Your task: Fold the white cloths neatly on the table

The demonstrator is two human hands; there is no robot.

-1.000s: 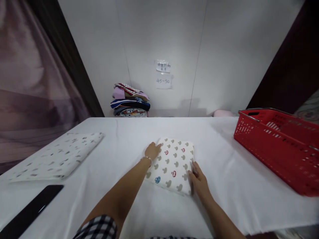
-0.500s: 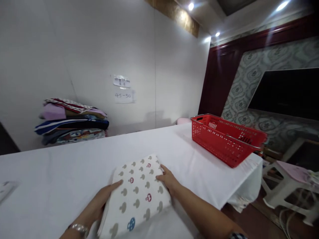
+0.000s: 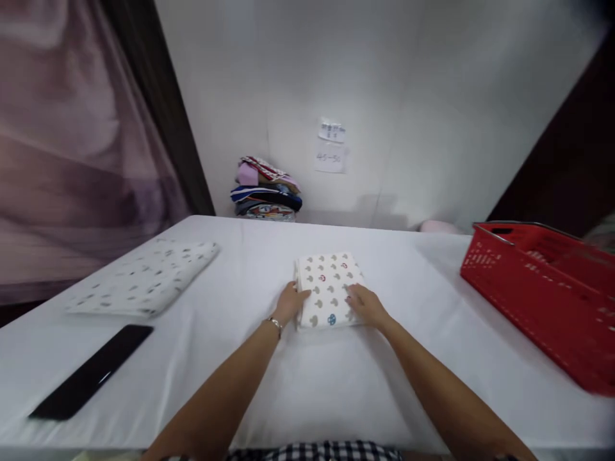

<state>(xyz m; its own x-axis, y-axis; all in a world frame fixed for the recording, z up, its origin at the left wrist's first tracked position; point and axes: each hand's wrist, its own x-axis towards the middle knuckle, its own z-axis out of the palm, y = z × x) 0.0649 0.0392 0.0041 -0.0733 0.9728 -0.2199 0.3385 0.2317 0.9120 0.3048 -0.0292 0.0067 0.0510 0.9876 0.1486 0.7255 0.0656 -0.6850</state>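
Folded cloth (image 3: pixel 329 289) lay between the tabletop (image 3: pixel 250 269) edges, near and far, left hand (image 3: pixel 289 303) and right hand (image 3: pixel 368 305) touching its sides; whether grasping, I couldn't tell

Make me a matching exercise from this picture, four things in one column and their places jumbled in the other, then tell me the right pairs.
Things:
1. mushroom cloth
2. basket
3. black slab
4. fabric pile

Places:
A. beyond the far edge of the table, in front of the wall
B. on the table, at the right edge of the view
C. between the left hand and the right hand
D. on the table's left side, nearer than the spotted cloth

Pairs: 1-C, 2-B, 3-D, 4-A
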